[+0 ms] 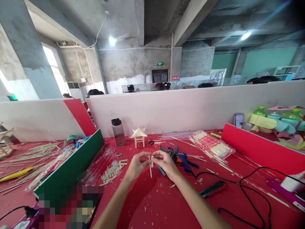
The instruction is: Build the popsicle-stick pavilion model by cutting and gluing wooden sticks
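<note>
Both hands meet above the middle of the red table. My left hand [137,164] pinches a thin pale wooden stick [150,171] that points down toward the tabletop. Closed on a short wooden piece [152,161], my right hand [165,162] is right beside it, the fingertips nearly touching. Behind the hands stands a small pavilion model [138,137] made of sticks. A blue glue gun [182,159] lies just right of my right hand, and a blue stick-like item [162,171] is under that hand.
Cut stick pieces [113,171] lie to the left, near a green divider [71,162]. A bottle [118,133] stands at the back. Packaged sticks [212,144], a black cutter [213,189], a black cable [254,185] and a red divider [262,148] are on the right.
</note>
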A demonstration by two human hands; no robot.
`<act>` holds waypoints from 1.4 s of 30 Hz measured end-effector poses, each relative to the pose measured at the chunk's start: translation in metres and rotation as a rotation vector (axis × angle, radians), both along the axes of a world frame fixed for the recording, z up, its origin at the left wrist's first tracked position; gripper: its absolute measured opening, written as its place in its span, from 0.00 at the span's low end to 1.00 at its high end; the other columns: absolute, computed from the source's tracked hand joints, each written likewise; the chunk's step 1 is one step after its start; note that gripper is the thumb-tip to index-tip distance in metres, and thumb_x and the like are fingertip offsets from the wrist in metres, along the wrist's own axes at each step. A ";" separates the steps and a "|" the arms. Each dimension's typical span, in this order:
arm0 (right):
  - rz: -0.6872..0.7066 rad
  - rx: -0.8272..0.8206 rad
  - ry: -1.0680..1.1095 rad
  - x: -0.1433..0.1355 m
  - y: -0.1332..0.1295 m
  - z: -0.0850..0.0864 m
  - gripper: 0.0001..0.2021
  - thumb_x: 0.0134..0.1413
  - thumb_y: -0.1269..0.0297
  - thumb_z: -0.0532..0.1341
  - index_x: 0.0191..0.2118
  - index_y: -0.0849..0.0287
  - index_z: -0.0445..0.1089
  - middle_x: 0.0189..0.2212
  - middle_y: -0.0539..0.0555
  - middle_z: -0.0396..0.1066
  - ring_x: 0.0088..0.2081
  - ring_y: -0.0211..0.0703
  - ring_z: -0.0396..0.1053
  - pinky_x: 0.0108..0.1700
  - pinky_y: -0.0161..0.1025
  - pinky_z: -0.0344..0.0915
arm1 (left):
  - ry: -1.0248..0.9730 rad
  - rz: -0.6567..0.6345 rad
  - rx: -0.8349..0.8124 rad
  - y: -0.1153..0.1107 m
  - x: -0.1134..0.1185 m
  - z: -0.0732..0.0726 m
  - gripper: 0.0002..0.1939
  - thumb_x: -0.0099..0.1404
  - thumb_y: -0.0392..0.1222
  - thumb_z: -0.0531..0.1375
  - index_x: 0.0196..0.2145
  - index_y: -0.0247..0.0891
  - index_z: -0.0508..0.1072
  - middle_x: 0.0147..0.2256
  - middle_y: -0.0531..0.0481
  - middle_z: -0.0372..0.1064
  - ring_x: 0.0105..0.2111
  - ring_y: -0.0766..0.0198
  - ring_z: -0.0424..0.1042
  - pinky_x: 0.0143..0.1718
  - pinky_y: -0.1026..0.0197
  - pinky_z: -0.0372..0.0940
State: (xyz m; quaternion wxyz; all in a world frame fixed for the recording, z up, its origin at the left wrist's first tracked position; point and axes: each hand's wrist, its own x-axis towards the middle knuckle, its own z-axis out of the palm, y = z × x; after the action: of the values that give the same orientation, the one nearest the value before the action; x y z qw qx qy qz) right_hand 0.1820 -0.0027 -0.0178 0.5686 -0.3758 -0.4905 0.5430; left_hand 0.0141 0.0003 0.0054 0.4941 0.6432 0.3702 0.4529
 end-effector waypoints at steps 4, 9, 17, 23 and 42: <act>-0.022 0.004 -0.007 -0.001 -0.001 0.002 0.20 0.35 0.55 0.74 0.35 0.58 0.71 0.28 0.50 0.74 0.30 0.41 0.71 0.33 0.35 0.67 | -0.003 0.050 0.027 -0.002 0.000 0.002 0.22 0.52 0.47 0.69 0.43 0.35 0.72 0.34 0.48 0.72 0.29 0.64 0.73 0.33 0.61 0.70; -0.028 0.037 -0.026 -0.001 -0.002 0.003 0.19 0.37 0.55 0.74 0.34 0.59 0.71 0.30 0.52 0.75 0.33 0.43 0.73 0.37 0.36 0.67 | -0.012 -0.004 0.027 -0.002 0.001 0.001 0.18 0.54 0.49 0.68 0.37 0.34 0.75 0.36 0.47 0.72 0.32 0.62 0.74 0.34 0.61 0.71; 0.052 0.042 -0.050 -0.002 -0.002 0.002 0.19 0.39 0.57 0.72 0.38 0.57 0.69 0.31 0.52 0.76 0.33 0.44 0.74 0.38 0.39 0.69 | -0.022 0.005 -0.043 -0.001 -0.001 0.001 0.19 0.53 0.53 0.68 0.32 0.33 0.73 0.28 0.49 0.73 0.28 0.64 0.73 0.34 0.60 0.72; 0.098 0.086 -0.071 0.000 -0.004 0.004 0.16 0.43 0.59 0.70 0.39 0.58 0.70 0.33 0.52 0.74 0.34 0.43 0.73 0.39 0.40 0.71 | -0.003 -0.008 -0.042 -0.001 -0.005 0.002 0.18 0.54 0.53 0.67 0.31 0.34 0.71 0.25 0.51 0.71 0.26 0.65 0.72 0.32 0.61 0.71; 0.166 -0.039 0.083 -0.005 -0.011 0.005 0.17 0.39 0.57 0.73 0.36 0.58 0.74 0.33 0.49 0.69 0.32 0.40 0.71 0.42 0.45 0.73 | 0.485 0.167 0.452 -0.003 -0.021 0.007 0.14 0.70 0.45 0.48 0.27 0.38 0.62 0.24 0.54 0.62 0.26 0.65 0.62 0.29 0.64 0.56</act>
State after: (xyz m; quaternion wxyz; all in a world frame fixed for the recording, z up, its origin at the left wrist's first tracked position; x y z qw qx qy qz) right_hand 0.1771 -0.0137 -0.0126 0.5340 -0.3221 -0.4855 0.6128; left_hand -0.0073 -0.0024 0.0126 0.1980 0.7928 0.4185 0.3965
